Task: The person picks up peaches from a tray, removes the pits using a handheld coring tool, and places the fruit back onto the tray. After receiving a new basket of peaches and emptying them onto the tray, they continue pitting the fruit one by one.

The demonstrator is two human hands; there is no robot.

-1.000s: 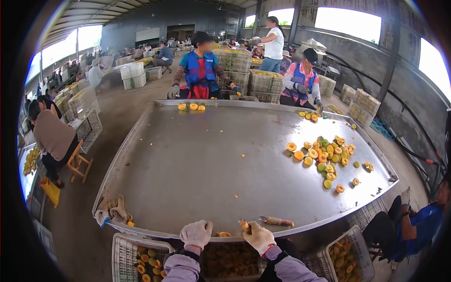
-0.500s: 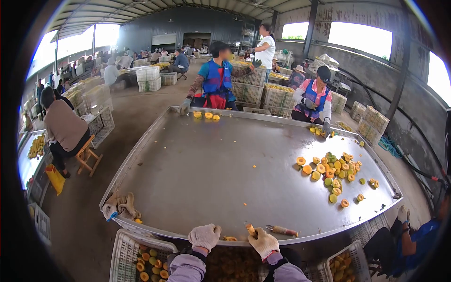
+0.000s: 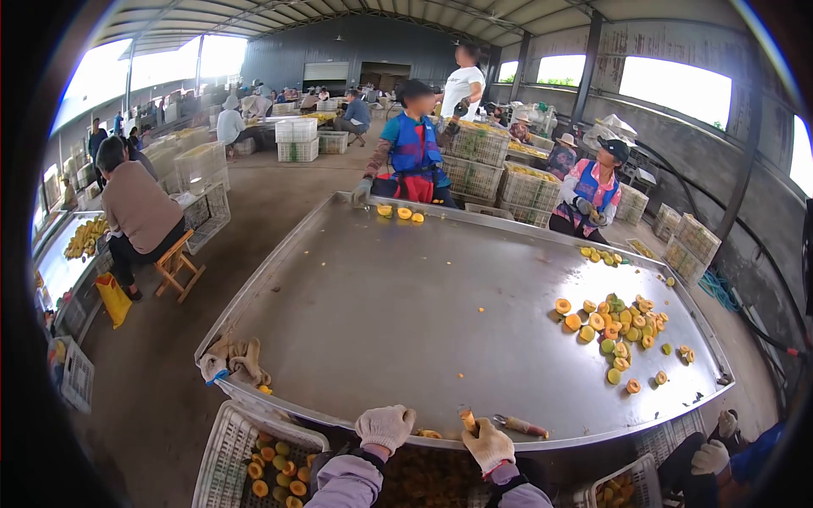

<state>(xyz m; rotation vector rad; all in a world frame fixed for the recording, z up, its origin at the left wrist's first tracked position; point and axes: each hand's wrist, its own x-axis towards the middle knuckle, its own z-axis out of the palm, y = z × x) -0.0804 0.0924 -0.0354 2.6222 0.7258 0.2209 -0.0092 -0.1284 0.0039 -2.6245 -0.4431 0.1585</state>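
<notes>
My left hand (image 3: 386, 427), in a pale knitted glove, lies curled on the near edge of the metal table (image 3: 373, 313); whatever is in its fingers, if anything, is hidden. My right hand (image 3: 488, 445), gloved too, is closed around a short tool with a tan handle (image 3: 467, 419) that points up and away from me. A second tool (image 3: 522, 425) with a worn wooden handle lies just right of that hand. Between my hands a small orange fruit piece (image 3: 429, 433) rests at the table edge. Halved orange and green fruits (image 3: 622, 326) are spread over the right side.
Crates of fruit stand below at left (image 3: 222, 449) and right (image 3: 641, 484). Crumpled gloves (image 3: 241, 360) lie on the left corner. Two people in blue vests sit across the table, one standing behind; another person's gloved hands (image 3: 710, 457) are at lower right.
The view has shifted, so the scene sits further right and slightly lower. The co-worker at far right has drawn a hand back from the fruit, both hands now together. My hands keep their poses.
</notes>
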